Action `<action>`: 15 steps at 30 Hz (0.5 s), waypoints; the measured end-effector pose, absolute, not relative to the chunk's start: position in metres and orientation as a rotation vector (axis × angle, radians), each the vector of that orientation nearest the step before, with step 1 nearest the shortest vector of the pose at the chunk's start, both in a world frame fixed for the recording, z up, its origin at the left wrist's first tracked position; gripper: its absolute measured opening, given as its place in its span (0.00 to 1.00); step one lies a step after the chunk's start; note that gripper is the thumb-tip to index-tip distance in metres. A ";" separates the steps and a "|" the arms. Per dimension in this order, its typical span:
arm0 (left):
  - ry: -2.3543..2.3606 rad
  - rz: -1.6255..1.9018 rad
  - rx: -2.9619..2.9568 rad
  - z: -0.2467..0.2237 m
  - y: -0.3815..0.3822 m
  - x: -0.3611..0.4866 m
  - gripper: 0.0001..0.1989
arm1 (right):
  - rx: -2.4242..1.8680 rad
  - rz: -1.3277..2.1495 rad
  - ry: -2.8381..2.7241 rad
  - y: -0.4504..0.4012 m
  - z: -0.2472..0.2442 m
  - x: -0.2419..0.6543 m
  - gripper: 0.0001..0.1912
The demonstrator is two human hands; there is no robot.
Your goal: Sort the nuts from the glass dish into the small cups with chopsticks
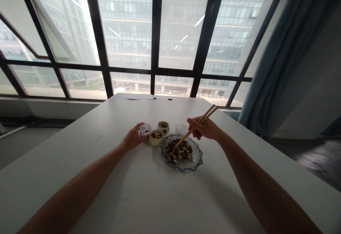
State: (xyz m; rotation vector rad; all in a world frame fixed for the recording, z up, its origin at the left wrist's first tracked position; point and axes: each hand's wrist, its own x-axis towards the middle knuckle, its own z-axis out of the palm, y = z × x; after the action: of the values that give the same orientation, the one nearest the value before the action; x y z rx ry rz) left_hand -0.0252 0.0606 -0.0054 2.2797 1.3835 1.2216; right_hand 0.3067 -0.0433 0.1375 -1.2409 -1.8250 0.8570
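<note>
A pair of wooden chopsticks (pixel 198 122) is held in my right hand (pixel 203 127), tips down among the nuts and dark seeds (pixel 179 151) in a scalloped glass bowl (pixel 197 161). My left hand (pixel 134 137) grips a small white cup (pixel 145 127) by its side, fingers around it; a few dark bits lie inside. Right beside that cup stands a cream-coloured cup (pixel 156 141) with nuts in it. Behind it is a second cream cup (pixel 163 128) with a black character on its side. A translucent white cup (pixel 181 129) stands behind the glass bowl.
Everything stands on a long white table (pixel 112 177). White paper sheets (pixel 133 96) and a small dark disc (pixel 169 99) lie at its far end. Large dark-framed windows rise beyond, with a blue curtain (pixel 269 70) on the right.
</note>
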 end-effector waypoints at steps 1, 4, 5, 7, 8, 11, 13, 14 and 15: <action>1.392 1.220 2.280 -0.005 0.060 -0.025 0.35 | -1.255 0.846 -1.830 -0.044 0.138 0.308 0.34; 1.387 1.230 2.280 -0.004 0.059 -0.024 0.34 | -1.327 0.852 -1.898 -0.045 0.142 0.313 0.34; 1.379 1.234 2.280 -0.003 0.059 -0.024 0.34 | -1.358 0.870 -1.934 -0.046 0.143 0.314 0.34; 1.371 1.234 2.283 -0.003 0.058 -0.024 0.34 | -1.403 0.901 -1.998 -0.047 0.144 0.315 0.34; 1.372 1.233 2.284 -0.002 0.058 -0.024 0.34 | -1.410 0.909 -2.023 -0.048 0.145 0.315 0.33; 1.385 1.227 2.283 -0.002 0.058 -0.025 0.35 | -1.399 0.920 -2.082 -0.047 0.143 0.314 0.31; 1.382 1.227 2.281 -0.003 0.059 -0.025 0.35 | -1.396 0.931 -2.113 -0.045 0.139 0.313 0.29; 1.378 1.228 2.280 -0.003 0.059 -0.025 0.35 | -1.395 0.934 -2.124 -0.044 0.138 0.313 0.28; 1.374 1.228 2.278 -0.003 0.060 -0.025 0.36 | -1.391 0.936 -2.134 -0.043 0.136 0.312 0.27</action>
State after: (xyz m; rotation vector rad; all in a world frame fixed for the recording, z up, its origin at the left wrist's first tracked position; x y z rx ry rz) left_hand -0.0251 0.0599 -0.0033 2.2785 1.3742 1.2285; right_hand 0.3125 -0.0432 0.1365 -1.3913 -2.1337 0.9362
